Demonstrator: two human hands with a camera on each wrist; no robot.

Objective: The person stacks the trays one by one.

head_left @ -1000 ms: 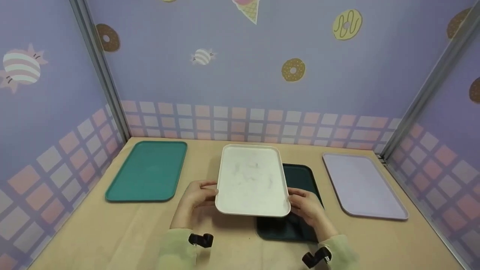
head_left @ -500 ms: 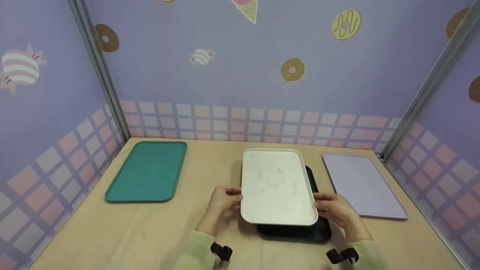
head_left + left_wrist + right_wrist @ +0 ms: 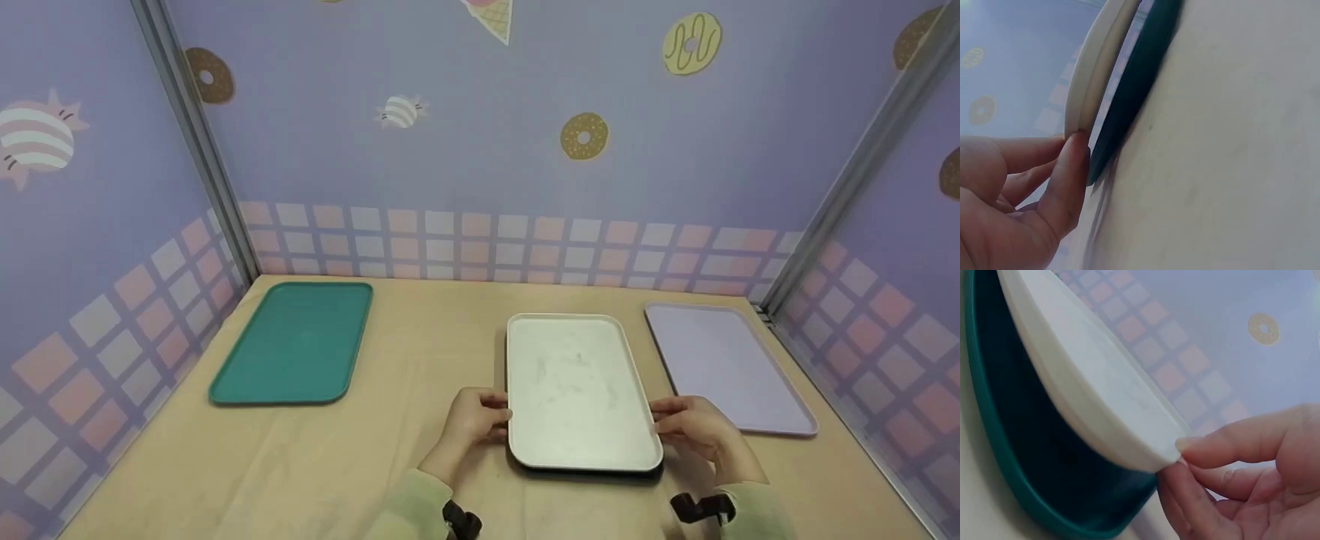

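Observation:
A white tray (image 3: 581, 390) with faint grey smudges is held level between both hands, right of the table's middle. My left hand (image 3: 474, 418) pinches its left edge between thumb and fingers. At the opposite edge my right hand (image 3: 697, 429) does the same, thumb on the rim and fingers beneath. Directly under it lies a dark green tray (image 3: 1022, 416), with a narrow gap between the two in both wrist views. From the head view the white tray hides nearly all of the dark one except a strip along the front.
A teal tray (image 3: 296, 345) lies at the left of the wooden table (image 3: 337, 465). To the right, a lavender tray (image 3: 727, 367) rests near the right hand. Patterned panels (image 3: 450, 150) enclose the back and both sides.
Both hands have carried the white tray rightward and down, from partly beside the dark green tray to right over it. The teal and lavender trays have stayed put.

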